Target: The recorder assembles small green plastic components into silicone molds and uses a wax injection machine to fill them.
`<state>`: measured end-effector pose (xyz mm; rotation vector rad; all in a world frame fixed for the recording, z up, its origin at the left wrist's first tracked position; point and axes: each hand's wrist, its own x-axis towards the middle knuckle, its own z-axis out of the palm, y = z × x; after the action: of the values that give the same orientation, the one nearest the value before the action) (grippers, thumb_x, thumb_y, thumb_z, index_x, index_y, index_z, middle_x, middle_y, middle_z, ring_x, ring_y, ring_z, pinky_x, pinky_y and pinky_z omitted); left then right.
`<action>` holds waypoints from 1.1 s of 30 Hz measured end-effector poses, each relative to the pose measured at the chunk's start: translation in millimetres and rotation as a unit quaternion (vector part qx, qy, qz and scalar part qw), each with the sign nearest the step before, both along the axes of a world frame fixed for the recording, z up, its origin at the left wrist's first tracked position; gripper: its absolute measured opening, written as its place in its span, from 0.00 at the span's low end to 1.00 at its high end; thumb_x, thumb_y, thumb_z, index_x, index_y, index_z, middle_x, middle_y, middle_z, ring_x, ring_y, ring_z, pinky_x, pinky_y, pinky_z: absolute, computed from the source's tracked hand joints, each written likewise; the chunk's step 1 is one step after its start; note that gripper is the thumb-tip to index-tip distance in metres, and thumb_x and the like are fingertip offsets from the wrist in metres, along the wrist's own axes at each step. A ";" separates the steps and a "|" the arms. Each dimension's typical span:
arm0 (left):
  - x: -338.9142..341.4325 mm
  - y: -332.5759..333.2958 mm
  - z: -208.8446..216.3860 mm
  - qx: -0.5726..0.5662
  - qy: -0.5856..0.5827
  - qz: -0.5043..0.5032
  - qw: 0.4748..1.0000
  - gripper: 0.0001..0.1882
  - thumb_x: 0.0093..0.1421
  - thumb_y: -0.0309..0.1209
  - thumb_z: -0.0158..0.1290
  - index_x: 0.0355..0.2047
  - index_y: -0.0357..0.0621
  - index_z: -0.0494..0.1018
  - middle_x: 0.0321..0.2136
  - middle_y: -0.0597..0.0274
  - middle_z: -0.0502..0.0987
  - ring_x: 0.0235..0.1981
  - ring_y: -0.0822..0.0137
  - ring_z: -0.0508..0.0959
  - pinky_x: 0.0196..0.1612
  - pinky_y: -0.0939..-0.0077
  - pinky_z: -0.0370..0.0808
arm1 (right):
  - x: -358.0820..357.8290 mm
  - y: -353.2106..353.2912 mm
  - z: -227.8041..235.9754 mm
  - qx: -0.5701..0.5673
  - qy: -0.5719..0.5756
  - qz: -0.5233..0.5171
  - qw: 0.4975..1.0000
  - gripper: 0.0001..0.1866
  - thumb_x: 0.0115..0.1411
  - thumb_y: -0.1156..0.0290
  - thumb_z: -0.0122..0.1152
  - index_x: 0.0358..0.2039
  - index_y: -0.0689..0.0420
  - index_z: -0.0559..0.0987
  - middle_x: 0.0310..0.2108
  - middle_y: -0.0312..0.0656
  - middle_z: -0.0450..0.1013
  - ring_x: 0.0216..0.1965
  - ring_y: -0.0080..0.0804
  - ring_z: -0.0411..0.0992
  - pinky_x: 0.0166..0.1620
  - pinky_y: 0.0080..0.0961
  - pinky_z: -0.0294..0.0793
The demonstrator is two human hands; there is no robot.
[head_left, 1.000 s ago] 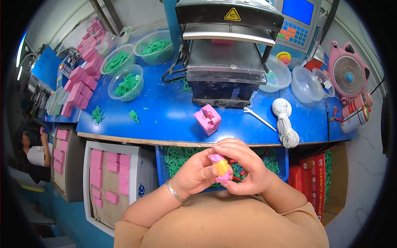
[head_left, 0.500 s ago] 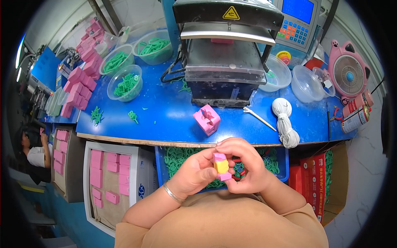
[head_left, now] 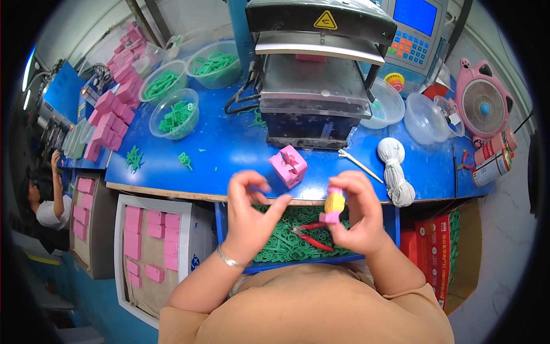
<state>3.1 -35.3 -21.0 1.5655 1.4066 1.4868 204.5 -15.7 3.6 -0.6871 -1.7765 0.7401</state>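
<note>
By the front edge of the worktop (head_left: 229, 156), our right hand (head_left: 365, 221) grips the pink-yellow piece (head_left: 334, 202), long axis running away from us; our left hand (head_left: 246, 218), fingers spread and empty, is nearer the pink block (head_left: 288, 167) beyond.

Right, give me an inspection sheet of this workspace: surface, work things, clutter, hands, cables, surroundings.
Surface: blue tabletop, green scraps at left.
Work things: pink-and-yellow piece, held; pink block on the tabletop near its front edge.
Clutter: white bundle beside a stick; red-handled pliers on green parts in a blue tray.
Left hand: open, holding nothing.
Right hand: pinching the pink-and-yellow piece.
Cables: black cables beside the machine.
Surroundings: pink fan at right; another person far left.
</note>
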 end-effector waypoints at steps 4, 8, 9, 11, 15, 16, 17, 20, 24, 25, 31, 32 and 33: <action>7.8 26.3 19.9 0.086 0.153 0.076 0.981 0.28 0.44 0.26 0.63 0.46 0.37 0.64 0.42 0.51 0.68 0.41 0.59 0.72 0.39 0.72 0.72 | -12.2 8.9 27.4 0.039 -0.004 0.014 0.999 0.31 0.36 0.80 0.60 0.47 0.60 0.69 0.37 0.45 0.66 0.36 0.35 0.66 0.41 0.26 0.68; 18.6 24.8 18.5 -0.012 0.006 -0.193 0.981 0.26 0.43 0.23 0.59 0.44 0.37 0.65 0.39 0.50 0.69 0.40 0.54 0.72 0.42 0.68 0.71 | -35.9 16.0 41.4 -0.017 -0.036 0.100 0.994 0.31 0.41 0.79 0.61 0.49 0.62 0.64 0.42 0.43 0.62 0.40 0.26 0.66 0.41 0.19 0.68; 21.7 18.4 24.5 -0.068 0.008 -0.206 0.976 0.25 0.43 0.22 0.57 0.44 0.37 0.65 0.38 0.50 0.70 0.40 0.54 0.72 0.42 0.68 0.70 | -40.1 16.3 38.0 -0.107 -0.025 0.114 0.987 0.30 0.44 0.81 0.60 0.49 0.62 0.62 0.38 0.40 0.64 0.36 0.21 0.66 0.36 0.16 0.69; 23.4 12.4 21.2 -0.027 0.075 -0.170 0.982 0.24 0.43 0.21 0.55 0.43 0.37 0.65 0.37 0.50 0.70 0.39 0.56 0.73 0.42 0.68 0.70 | -35.9 19.5 36.1 -0.214 -0.012 0.050 0.975 0.27 0.48 0.81 0.57 0.49 0.60 0.61 0.33 0.36 0.65 0.30 0.16 0.65 0.32 0.13 0.68; -0.2 13.7 5.6 -0.242 -0.376 -0.174 0.877 0.23 0.55 0.15 0.44 0.52 0.39 0.58 0.50 0.54 0.66 0.51 0.64 0.68 0.52 0.74 0.69 | -13.2 27.5 21.3 -0.229 -0.015 -0.046 0.972 0.25 0.46 0.79 0.58 0.47 0.60 0.64 0.32 0.38 0.65 0.25 0.17 0.65 0.28 0.15 0.68; -0.2 13.0 5.7 -0.244 -0.377 -0.172 0.877 0.23 0.55 0.15 0.44 0.52 0.39 0.58 0.50 0.54 0.66 0.51 0.64 0.68 0.52 0.74 0.69 | -8.9 27.6 18.3 -0.194 -0.074 -0.068 0.976 0.25 0.44 0.78 0.61 0.45 0.61 0.66 0.30 0.38 0.64 0.24 0.21 0.65 0.27 0.18 0.69; 0.3 11.5 4.9 -0.238 -0.401 -0.182 0.866 0.22 0.56 0.15 0.43 0.52 0.39 0.58 0.51 0.53 0.65 0.52 0.64 0.68 0.52 0.74 0.69 | -7.3 27.3 17.1 -0.132 -0.135 -0.052 0.981 0.24 0.43 0.76 0.62 0.43 0.60 0.68 0.32 0.40 0.67 0.26 0.26 0.68 0.29 0.21 0.70; 2.0 8.2 3.1 -0.221 -0.410 -0.191 0.864 0.23 0.56 0.16 0.43 0.53 0.40 0.57 0.52 0.50 0.64 0.52 0.63 0.68 0.51 0.73 0.71 | -11.4 19.5 20.7 -0.022 -0.223 -0.031 0.974 0.23 0.39 0.76 0.63 0.40 0.58 0.74 0.36 0.41 0.71 0.27 0.33 0.71 0.30 0.24 0.72; 6.3 4.9 3.8 -0.176 -0.338 -0.189 0.905 0.27 0.57 0.18 0.44 0.57 0.40 0.54 0.54 0.48 0.63 0.54 0.62 0.67 0.52 0.71 0.70 | -18.1 14.9 24.0 0.023 -0.295 -0.037 0.955 0.23 0.41 0.73 0.64 0.40 0.59 0.72 0.35 0.44 0.71 0.35 0.42 0.71 0.35 0.33 0.72; 9.4 3.0 2.6 -0.175 -0.338 -0.190 0.905 0.27 0.57 0.18 0.44 0.57 0.40 0.54 0.54 0.48 0.63 0.54 0.62 0.67 0.52 0.71 0.70 | -19.3 14.0 24.5 0.027 -0.306 -0.041 0.951 0.22 0.41 0.73 0.65 0.40 0.60 0.73 0.34 0.44 0.71 0.35 0.42 0.71 0.35 0.33 0.71; 25.0 -5.4 4.4 -0.096 -0.039 -0.148 0.984 0.34 0.55 0.24 0.55 0.59 0.35 0.51 0.49 0.52 0.66 0.53 0.64 0.67 0.53 0.71 0.68 | -22.1 8.0 23.1 0.042 -0.327 -0.070 0.942 0.29 0.42 0.75 0.63 0.49 0.61 0.69 0.30 0.44 0.70 0.31 0.42 0.70 0.34 0.33 0.70; 25.3 -3.7 3.5 -0.095 -0.040 -0.147 0.984 0.34 0.55 0.24 0.55 0.59 0.35 0.51 0.49 0.52 0.66 0.53 0.64 0.67 0.53 0.71 0.68 | -22.2 6.2 20.5 0.043 -0.328 -0.070 0.941 0.29 0.42 0.75 0.63 0.49 0.61 0.69 0.30 0.44 0.70 0.31 0.42 0.70 0.34 0.33 0.70; 25.5 0.1 4.0 -0.087 -0.003 -0.131 0.988 0.33 0.54 0.24 0.55 0.58 0.35 0.53 0.49 0.51 0.66 0.51 0.64 0.68 0.51 0.72 0.69 | -22.3 4.9 15.6 0.056 -0.317 -0.085 0.943 0.31 0.42 0.75 0.63 0.50 0.61 0.67 0.30 0.44 0.70 0.30 0.42 0.69 0.33 0.33 0.70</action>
<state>28.6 -35.3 -17.0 1.5665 1.2356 1.1806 182.2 -10.8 19.2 -1.0666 -2.2775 0.3037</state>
